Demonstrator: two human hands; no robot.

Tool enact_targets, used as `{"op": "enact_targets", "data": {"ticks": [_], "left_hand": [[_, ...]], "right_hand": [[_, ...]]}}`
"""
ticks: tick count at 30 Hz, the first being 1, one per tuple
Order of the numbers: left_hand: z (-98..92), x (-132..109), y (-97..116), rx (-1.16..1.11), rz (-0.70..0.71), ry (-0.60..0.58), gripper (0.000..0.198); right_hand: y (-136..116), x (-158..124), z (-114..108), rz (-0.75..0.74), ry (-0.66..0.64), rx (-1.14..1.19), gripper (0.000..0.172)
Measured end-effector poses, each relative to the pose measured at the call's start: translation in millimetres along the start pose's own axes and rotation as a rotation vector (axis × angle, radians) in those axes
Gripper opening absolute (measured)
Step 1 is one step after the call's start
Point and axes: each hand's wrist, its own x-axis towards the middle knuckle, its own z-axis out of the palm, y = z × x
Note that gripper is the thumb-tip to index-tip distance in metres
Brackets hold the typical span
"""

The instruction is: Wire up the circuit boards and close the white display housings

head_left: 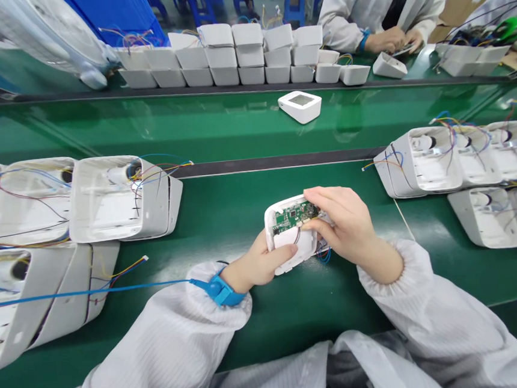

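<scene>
Currently holding a shallow white housing (307, 245), tilted, open face up, over the middle of the green workbench (296, 311). Clamping its near left side with the left hand (264, 260), thumb laid across the inside. Reaching with the right hand (346, 219) over the right end of a green circuit board (286, 218) in the housing's far part; cannot tell whether clamped on the board or merely touching it. Showing thin wires (323, 256) just below the right hand. Wearing a blue wrist strap (224, 291) on the left. Flanked at left by large open casings (159, 196), at right by similar white casings (392, 173). Farther off, facing a small screened device (302, 110). Beyond that, looking onto stacked white boxes (222, 57) and, far right, a co-worker's hands (387, 41).
</scene>
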Motion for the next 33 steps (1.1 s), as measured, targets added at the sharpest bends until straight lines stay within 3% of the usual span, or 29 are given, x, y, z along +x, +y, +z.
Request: {"op": "enact_targets", "data": {"ticks": [15,23,33], "left_hand": [[1.1,-2.0,-1.0,-0.154,-0.1,0.067,0.042],[3.8,-2.9,0.0,-0.205,-0.158,0.09,0.043],[4.6,-3.2,-1.3,-0.208,-0.13,0.059,0.04]], "right_hand": [[7.8,3.6,7.3,-0.04,0.014,0.112,0.047],[4.0,2.0,9.8,-0.039,0.059,0.006,0.038],[1.8,1.9,8.0,-0.018,0.051,-0.009,0.036]]}}
